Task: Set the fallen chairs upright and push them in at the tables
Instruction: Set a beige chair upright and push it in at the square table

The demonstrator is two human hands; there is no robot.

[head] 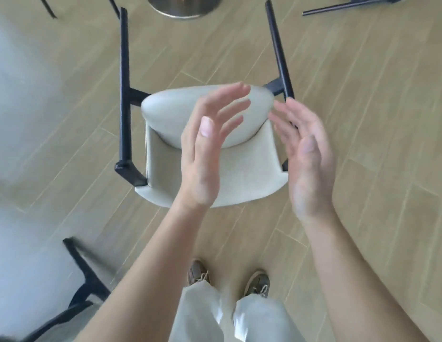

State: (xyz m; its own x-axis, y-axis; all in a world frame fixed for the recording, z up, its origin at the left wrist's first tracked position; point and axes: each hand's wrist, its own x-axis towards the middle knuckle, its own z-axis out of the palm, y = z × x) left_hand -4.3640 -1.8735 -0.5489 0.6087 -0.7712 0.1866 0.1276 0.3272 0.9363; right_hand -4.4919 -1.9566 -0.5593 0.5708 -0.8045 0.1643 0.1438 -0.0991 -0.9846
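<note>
The cream chair (170,112) lies on its back on the floor (363,119), legs toward the table base (183,7) – nothing righted yet, I judge – while the left hand (205,156) and right hand (309,164) hover above it, fingers spread and empty, so both lifting and pushing in remain.

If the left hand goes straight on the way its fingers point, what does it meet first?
Probably the pale seat cushion of the fallen chair: the left hand points forward across it. Depth is unclear from this one view.
</note>
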